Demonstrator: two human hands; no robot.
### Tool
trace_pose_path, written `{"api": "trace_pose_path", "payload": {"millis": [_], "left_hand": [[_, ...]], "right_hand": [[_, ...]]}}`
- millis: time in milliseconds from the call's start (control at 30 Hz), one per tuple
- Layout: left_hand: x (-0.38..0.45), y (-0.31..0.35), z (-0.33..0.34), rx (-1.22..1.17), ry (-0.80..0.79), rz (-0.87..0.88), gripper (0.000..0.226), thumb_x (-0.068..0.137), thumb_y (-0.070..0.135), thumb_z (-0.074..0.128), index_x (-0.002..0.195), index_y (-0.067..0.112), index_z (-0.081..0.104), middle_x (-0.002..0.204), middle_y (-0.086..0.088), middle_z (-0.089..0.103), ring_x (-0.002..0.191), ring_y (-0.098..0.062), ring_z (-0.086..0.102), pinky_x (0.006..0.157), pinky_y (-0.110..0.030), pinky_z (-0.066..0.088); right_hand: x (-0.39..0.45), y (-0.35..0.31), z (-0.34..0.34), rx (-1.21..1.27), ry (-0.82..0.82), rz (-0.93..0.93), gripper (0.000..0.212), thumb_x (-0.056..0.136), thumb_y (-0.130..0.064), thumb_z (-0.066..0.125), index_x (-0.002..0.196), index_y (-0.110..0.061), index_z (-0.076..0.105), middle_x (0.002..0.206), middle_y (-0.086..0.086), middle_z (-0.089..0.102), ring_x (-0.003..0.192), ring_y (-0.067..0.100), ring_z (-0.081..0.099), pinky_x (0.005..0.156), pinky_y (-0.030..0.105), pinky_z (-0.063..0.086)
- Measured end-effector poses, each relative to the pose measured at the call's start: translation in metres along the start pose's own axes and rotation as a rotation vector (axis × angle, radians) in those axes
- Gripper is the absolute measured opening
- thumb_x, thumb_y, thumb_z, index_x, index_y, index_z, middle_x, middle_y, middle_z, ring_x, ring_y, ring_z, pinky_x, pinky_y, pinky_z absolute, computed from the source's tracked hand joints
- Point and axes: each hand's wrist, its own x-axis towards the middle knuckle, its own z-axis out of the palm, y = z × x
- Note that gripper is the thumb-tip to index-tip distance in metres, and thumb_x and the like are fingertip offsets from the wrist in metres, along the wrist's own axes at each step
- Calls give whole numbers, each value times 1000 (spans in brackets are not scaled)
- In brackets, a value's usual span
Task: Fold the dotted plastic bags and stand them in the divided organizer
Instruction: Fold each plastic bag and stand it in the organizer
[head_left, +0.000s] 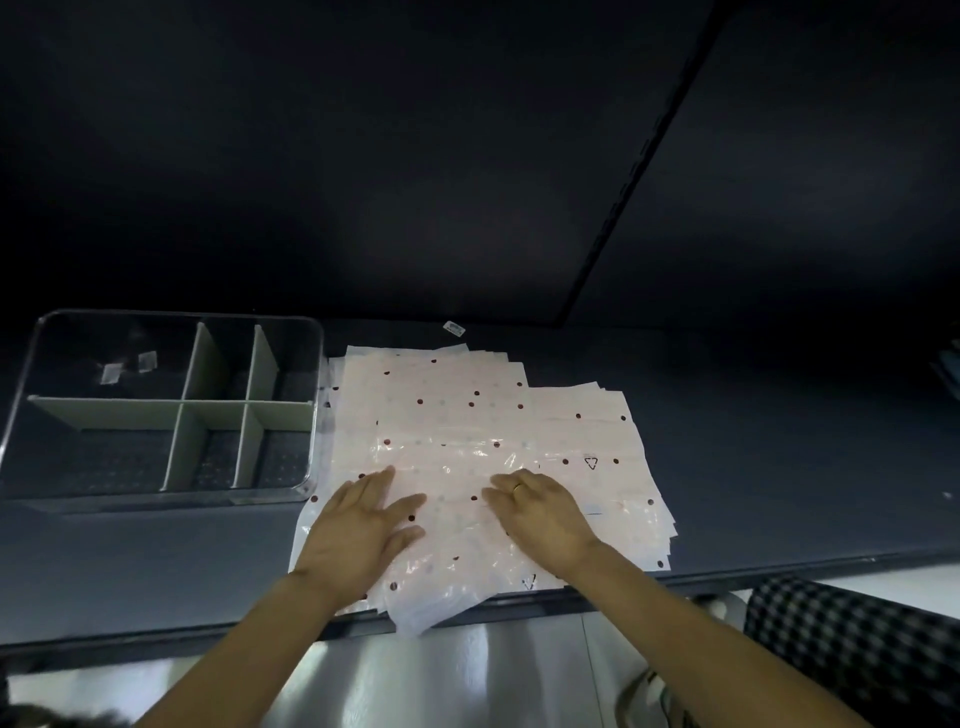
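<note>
On the dark table (753, 441) a clear organizer (161, 405) sits toward the left, close to the back edge, with pale dividers (218, 410) splitting it into compartments: one long divider runs across its width and shorter ones cross it, giving a wide cell and two narrower ones in each row. No bags stand in any of the cells; the only things visible through the wide back cell are two small pale stickers (127, 366), and whether they lie on the floor or on the wall cannot be told. Just beside the organizer's right wall lies a loose, fanned stack of dotted plastic bags (467, 415), flat and unfolded, reaching from near the back of the table to the front edge, where the lowest corner hangs slightly over. The left hand (358, 525) rests flat on the front part of the stack with fingers stretched and spread, grasping nothing. The right hand (540, 512), wearing a ring, also lies palm down on the top bag, fingers extended and pressing the plastic. A small label (453, 328) lies on the table behind the stack.
</note>
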Motion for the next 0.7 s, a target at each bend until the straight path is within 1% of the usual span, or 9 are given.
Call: {"api": "trace_pose_path", "payload": {"millis": [67,100,167,233,333,467,567,633,700], "left_hand": [[0,-1,-3,-10,4,-7,113,56,79,-33,141,44,33,156,0,18,141,-15,20,116,-30,10],[1,-1,-4,-33,13,-9,103,65,81,-22,141,42,35,155,1,22,140,-14,22,115,-29,12],[2,-2,-3,-99,52,-10,64,88,71,17,140,41,37,153,5,27,139,-12,24,114,-26,15],[1,-2,-6,-226,91,-19,53,89,56,49,138,38,41,150,9,33,138,-10,27,112,-24,18],[-6,-7,-16,-438,120,-42,59,79,41,72,133,34,50,140,14,44,132,-7,36,106,-18,26],[-19,-16,-20,-554,87,-121,42,75,31,78,116,31,65,117,17,63,110,-4,55,93,-18,41],[-26,-17,-14,-655,91,-205,18,78,25,76,96,25,73,90,8,72,88,-12,64,80,-27,48],[-27,-16,-10,-710,111,-234,4,82,22,73,84,25,74,75,7,70,72,-11,61,68,-23,46],[-26,-14,-7,-826,134,-257,18,86,15,68,71,25,69,62,11,65,60,-2,54,60,-18,41]], "right_hand": [[4,2,1,-39,-11,-30,51,32,-9,85,81,-18,74,80,-3,70,66,14,65,53,20,52],[6,3,0,-33,-1,-23,52,30,-9,86,80,-19,75,80,-4,71,65,13,65,53,19,51],[8,0,-6,65,40,51,50,31,-10,90,78,-21,76,79,-7,72,66,11,66,56,16,52],[9,0,-11,262,109,105,39,46,-5,90,80,-18,77,80,-6,73,71,12,68,65,20,55],[7,3,-22,553,44,167,15,84,-10,69,97,-14,75,96,-2,73,92,17,64,88,25,46],[-4,7,-31,798,-192,286,18,92,-17,59,105,-17,71,103,-2,69,100,14,59,91,23,43],[-8,7,-34,938,-268,333,15,89,-18,63,101,-20,72,95,-8,67,94,10,62,90,19,45],[-8,9,-34,990,-283,350,12,87,-20,67,95,-26,72,90,-15,68,91,3,62,86,15,45],[-7,13,-35,1019,-269,393,19,82,-21,72,94,-34,67,95,-19,67,92,-5,59,82,7,42]]}}
